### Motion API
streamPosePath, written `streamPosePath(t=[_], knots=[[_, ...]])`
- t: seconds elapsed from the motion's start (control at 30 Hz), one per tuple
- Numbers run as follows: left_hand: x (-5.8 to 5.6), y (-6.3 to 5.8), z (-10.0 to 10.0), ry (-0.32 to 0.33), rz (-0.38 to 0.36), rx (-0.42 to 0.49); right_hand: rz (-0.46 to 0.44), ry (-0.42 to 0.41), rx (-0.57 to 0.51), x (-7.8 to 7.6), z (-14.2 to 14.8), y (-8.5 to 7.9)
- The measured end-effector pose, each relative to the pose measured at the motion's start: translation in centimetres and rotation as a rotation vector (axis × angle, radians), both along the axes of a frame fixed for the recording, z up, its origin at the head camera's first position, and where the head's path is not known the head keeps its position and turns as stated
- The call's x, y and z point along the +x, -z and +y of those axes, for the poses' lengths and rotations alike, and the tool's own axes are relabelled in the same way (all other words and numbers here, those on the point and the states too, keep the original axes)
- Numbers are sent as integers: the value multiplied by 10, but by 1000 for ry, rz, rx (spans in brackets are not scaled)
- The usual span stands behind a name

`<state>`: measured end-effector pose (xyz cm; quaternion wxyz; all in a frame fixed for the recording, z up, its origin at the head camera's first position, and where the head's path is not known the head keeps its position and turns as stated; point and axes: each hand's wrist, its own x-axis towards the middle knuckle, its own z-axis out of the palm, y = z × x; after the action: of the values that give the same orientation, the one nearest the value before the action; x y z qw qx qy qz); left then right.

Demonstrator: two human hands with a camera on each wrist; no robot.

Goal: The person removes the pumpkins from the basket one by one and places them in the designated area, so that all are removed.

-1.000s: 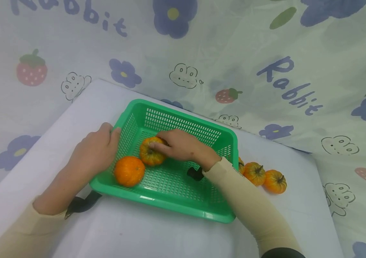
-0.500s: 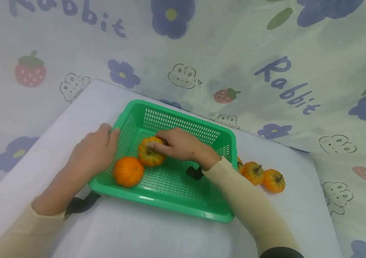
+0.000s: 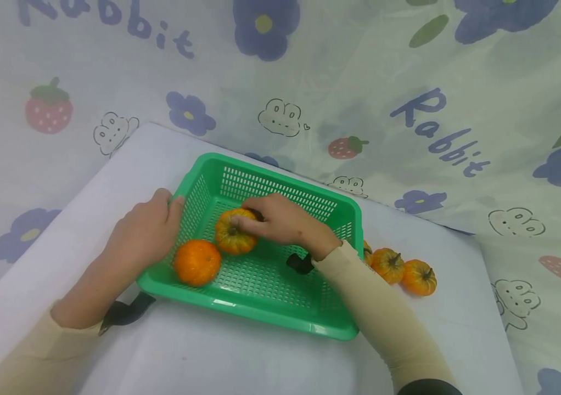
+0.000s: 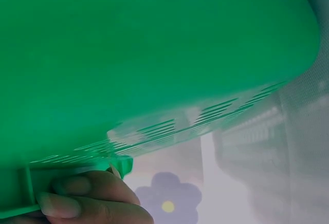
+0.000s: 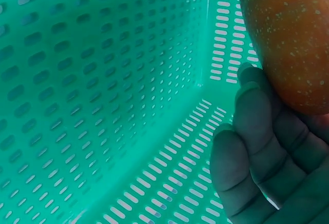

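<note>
A table with a smooth white top (image 3: pixel 241 365) carries everything, its far edge slanting down from left to right in the head view. Directly on it stands a rectangular green plastic basket with slotted walls (image 3: pixel 270 318), its long sides running roughly along that far edge. Beyond the basket's right end lie a small ribbed orange pumpkin with a dark stem (image 3: pixel 419 277) and, just left of it, a similar yellow-orange pumpkin (image 3: pixel 387 265) (whether those two touch is hard to tell). A third, mottled orange pumpkin (image 3: pixel 367 253) shows only partly, the basket's right end hiding the remainder.
</note>
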<state>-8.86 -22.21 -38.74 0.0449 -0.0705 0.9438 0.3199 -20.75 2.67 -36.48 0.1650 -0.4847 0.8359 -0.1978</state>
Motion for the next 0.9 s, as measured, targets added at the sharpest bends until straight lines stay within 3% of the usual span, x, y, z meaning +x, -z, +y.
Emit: streamPosePath(t=[0.5,0.9], knots=[[0,-2,1,4,-3,-14,-31,54,-94,4,10,-2],[3,-5,2,-4,16,-50,-42,68,-162,11,25,-27]])
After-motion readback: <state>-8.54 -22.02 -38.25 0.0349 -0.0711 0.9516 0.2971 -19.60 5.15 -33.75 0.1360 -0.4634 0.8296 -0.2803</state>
